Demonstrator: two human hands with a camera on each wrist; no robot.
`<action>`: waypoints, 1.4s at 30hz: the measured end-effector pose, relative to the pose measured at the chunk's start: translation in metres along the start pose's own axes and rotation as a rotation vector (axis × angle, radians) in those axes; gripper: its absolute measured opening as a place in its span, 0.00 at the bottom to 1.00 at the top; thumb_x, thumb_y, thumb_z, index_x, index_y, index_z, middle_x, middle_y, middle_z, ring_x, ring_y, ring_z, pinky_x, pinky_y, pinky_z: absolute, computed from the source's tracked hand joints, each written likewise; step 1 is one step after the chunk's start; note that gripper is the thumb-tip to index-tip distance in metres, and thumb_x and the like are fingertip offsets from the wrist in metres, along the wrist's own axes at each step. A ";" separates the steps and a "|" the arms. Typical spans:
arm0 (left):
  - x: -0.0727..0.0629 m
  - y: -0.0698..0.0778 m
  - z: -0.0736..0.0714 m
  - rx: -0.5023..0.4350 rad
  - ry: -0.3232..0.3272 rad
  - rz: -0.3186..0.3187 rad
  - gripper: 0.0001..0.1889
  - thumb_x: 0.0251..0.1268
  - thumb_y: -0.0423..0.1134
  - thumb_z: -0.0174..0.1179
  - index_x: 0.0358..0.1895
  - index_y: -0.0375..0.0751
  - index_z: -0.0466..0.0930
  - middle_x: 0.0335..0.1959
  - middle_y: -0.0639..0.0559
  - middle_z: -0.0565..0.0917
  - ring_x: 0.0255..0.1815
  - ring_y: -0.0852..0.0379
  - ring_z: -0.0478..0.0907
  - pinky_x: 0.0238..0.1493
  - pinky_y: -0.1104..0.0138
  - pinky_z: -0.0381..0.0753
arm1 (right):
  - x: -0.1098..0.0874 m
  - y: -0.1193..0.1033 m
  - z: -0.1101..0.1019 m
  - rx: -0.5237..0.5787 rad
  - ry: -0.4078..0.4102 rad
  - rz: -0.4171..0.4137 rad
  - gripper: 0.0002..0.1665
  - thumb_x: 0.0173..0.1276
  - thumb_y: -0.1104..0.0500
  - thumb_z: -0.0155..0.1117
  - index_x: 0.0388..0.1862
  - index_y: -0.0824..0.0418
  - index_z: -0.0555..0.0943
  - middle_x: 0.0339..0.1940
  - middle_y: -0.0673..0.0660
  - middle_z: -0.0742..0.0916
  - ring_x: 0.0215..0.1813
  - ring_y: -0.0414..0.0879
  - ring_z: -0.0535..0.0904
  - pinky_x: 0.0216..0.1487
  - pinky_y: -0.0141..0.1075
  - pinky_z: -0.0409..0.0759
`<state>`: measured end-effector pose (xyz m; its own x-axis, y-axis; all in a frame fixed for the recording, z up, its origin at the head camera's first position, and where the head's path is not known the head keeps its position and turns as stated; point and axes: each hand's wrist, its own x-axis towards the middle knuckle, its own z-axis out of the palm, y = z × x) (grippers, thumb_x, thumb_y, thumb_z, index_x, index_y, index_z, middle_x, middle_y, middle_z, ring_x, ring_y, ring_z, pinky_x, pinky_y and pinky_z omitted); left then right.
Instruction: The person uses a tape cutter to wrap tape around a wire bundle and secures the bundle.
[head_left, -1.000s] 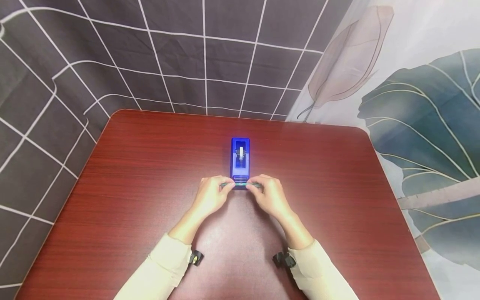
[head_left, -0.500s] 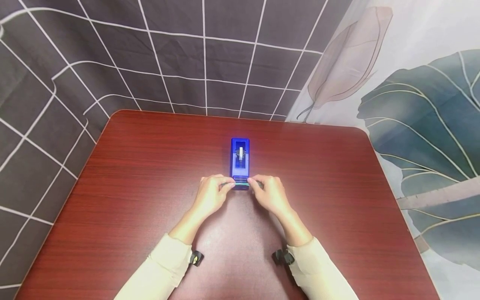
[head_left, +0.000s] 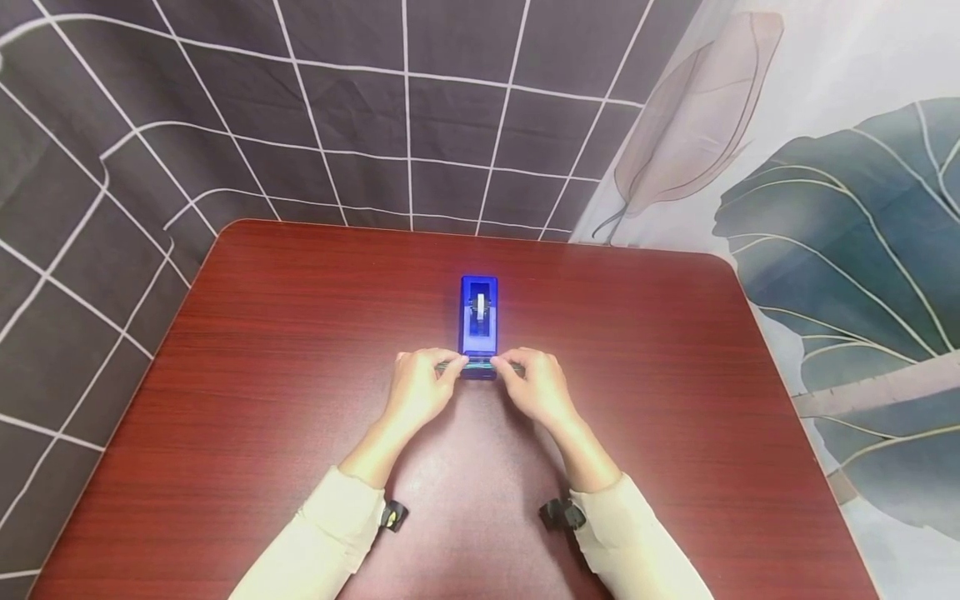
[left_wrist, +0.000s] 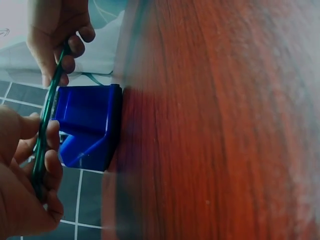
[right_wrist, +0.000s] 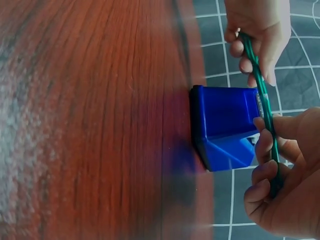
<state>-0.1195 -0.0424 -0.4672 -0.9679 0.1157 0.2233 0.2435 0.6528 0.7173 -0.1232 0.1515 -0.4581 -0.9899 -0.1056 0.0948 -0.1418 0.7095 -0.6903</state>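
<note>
A blue tape dispenser (head_left: 480, 343) with a roll of tape (head_left: 481, 307) stands upright on the table, its front end toward me. Just over that front end, both hands hold a slim bundle of green, pencil-like sticks (right_wrist: 266, 107) level and crosswise. My left hand (head_left: 417, 387) pinches the left end between thumb and fingers; my right hand (head_left: 542, 387) pinches the right end the same way. A short middle stretch shows between the fingertips, with a pale shiny band on it in the right wrist view. Fingers hide the ends of the sticks in the head view.
The reddish-brown wooden table (head_left: 300, 308) has rounded far corners. Behind it hangs a dark grey curtain (head_left: 450, 117) with white grid lines. A white leaf-patterned curtain (head_left: 832, 275) hangs along the right side.
The right thumb and fingertips have shifted slightly away from me along the sticks' end. Both hands stay at the dispenser's front, still holding the sticks. The dispenser stays in place.
</note>
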 end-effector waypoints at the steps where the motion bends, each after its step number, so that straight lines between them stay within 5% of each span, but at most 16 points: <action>1: 0.000 0.000 0.000 0.001 0.007 -0.017 0.11 0.69 0.44 0.65 0.40 0.40 0.91 0.32 0.48 0.90 0.36 0.47 0.87 0.52 0.51 0.75 | 0.000 0.000 0.001 -0.001 0.004 -0.001 0.10 0.69 0.56 0.68 0.35 0.61 0.90 0.32 0.55 0.89 0.36 0.51 0.85 0.44 0.47 0.81; 6: 0.001 0.000 -0.001 -0.020 0.007 -0.079 0.12 0.68 0.45 0.66 0.40 0.41 0.92 0.33 0.48 0.90 0.39 0.45 0.87 0.53 0.49 0.76 | 0.000 0.001 0.002 -0.007 0.016 0.000 0.10 0.69 0.55 0.69 0.35 0.60 0.90 0.30 0.52 0.88 0.33 0.47 0.83 0.40 0.45 0.79; 15: 0.002 -0.002 -0.001 -0.048 0.008 -0.076 0.09 0.65 0.43 0.69 0.39 0.41 0.92 0.40 0.45 0.90 0.52 0.43 0.85 0.60 0.47 0.73 | 0.000 -0.001 0.003 -0.003 0.015 0.016 0.09 0.70 0.56 0.68 0.36 0.60 0.90 0.29 0.51 0.86 0.29 0.45 0.78 0.36 0.42 0.76; 25: 0.001 -0.001 -0.001 -0.047 0.025 -0.044 0.08 0.63 0.42 0.71 0.38 0.43 0.92 0.33 0.50 0.90 0.24 0.56 0.78 0.49 0.51 0.75 | 0.000 -0.001 0.003 0.001 0.020 0.008 0.07 0.68 0.57 0.70 0.36 0.60 0.90 0.27 0.50 0.85 0.27 0.44 0.75 0.33 0.41 0.74; 42: 0.002 -0.004 0.002 -0.055 0.028 -0.013 0.07 0.62 0.41 0.71 0.38 0.42 0.92 0.31 0.52 0.88 0.25 0.58 0.76 0.44 0.54 0.72 | -0.001 0.004 0.005 0.027 0.049 -0.069 0.05 0.65 0.60 0.72 0.35 0.62 0.90 0.28 0.52 0.86 0.27 0.42 0.77 0.33 0.39 0.76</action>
<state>-0.1222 -0.0434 -0.4712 -0.9689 0.0860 0.2319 0.2350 0.6117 0.7554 -0.1225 0.1515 -0.4645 -0.9769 -0.1188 0.1775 -0.2102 0.6829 -0.6996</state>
